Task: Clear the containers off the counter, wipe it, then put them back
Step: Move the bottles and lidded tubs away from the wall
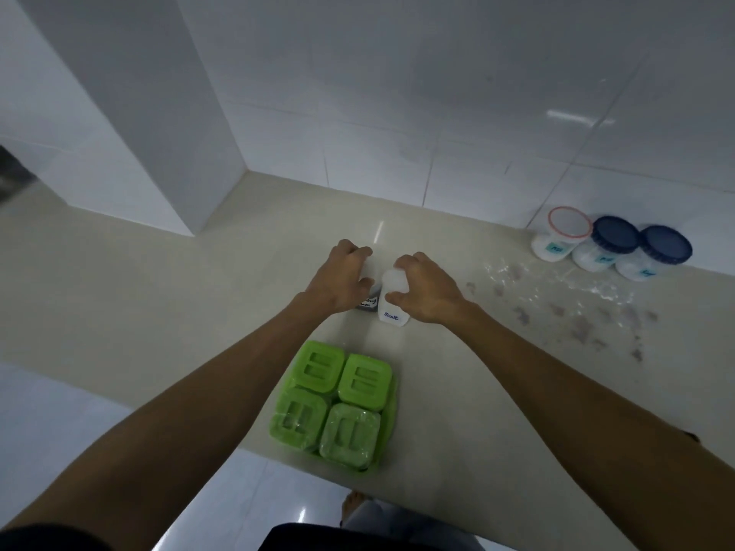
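My right hand (427, 290) grips the top of a white bottle labelled "Salt" (391, 308) that stands on the beige counter (199, 296). Beside it, my left hand (342, 278) grips a second white-topped bottle with a dark label (368, 302), mostly hidden under the fingers. The two bottles stand side by side, touching or nearly so. Nearer to me sits a green rack with several green-lidded containers (338, 403). Three round jars stand at the back right: one with a red-rimmed lid (562, 232) and two with dark blue lids (610, 242) (656, 252).
Wet smears and grey stains (572, 312) spread over the counter's right part, in front of the jars. A white tiled wall (397, 113) runs behind, and a white column (139, 113) juts out at the left. The counter's front edge runs just before the green rack.
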Demonstrator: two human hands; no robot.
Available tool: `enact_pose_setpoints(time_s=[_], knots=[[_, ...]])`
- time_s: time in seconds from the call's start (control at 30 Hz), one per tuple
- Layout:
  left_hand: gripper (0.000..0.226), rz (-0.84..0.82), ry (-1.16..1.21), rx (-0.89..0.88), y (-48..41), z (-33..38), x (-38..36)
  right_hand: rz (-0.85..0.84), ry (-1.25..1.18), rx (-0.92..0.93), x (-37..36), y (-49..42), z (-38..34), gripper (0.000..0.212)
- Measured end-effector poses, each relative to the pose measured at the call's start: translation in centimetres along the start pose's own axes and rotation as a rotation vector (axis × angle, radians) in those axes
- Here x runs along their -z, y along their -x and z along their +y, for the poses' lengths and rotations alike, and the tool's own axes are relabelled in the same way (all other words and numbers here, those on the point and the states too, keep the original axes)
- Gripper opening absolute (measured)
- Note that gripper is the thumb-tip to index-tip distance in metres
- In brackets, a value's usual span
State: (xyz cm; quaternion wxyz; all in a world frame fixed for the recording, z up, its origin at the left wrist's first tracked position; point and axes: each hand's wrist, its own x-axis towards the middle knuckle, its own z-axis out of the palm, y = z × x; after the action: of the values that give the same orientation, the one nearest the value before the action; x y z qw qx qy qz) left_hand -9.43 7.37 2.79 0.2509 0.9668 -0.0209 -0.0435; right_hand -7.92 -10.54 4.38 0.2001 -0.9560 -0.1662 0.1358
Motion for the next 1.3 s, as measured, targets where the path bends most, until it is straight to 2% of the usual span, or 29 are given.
enact_pose_setpoints(time_s=[0.8, 1.3], knots=[[0.058, 0.012, 0.046, -0.05, 0.0, -1.6, -0.1, 0.093, -0.12, -0.053, -1.5, 0.0, -0.9, 0.056], [0.061, 0.018, 0.084, -0.007, 0.9, -1.0, 0.1, 0.059, -0.052, -0.076, -1.2, 0.5, -1.5, 0.06]])
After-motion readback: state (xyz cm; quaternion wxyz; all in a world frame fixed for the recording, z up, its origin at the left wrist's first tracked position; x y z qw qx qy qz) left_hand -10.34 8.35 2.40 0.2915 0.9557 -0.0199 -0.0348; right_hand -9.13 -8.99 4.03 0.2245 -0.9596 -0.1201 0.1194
